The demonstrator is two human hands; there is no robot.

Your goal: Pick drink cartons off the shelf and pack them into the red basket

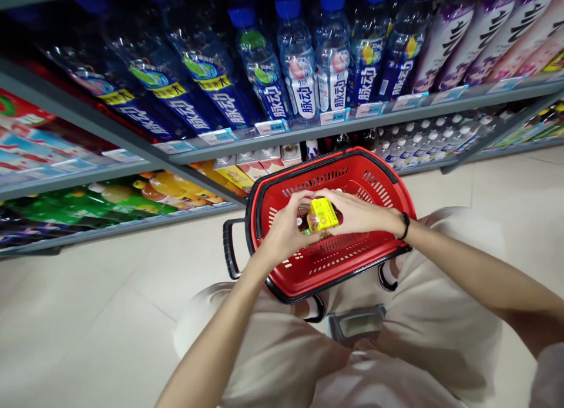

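Red plastic basket with black rim [365, 243] is the landmark. Small glossy yellow box with printed sides [324, 213] is over its interior; can't tell if anything supports it below. Left hand [285, 229] and right hand [358, 211], fingers curled, hold the box between them. Blue-capped clear plastic bottles [268, 73] line grey metal shelf [308, 129] beyond the basket.

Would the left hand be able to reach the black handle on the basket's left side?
Probably yes: the black handle sticks out near the left hand, with only the basket's rim between, though that hand is curled around the yellow box.
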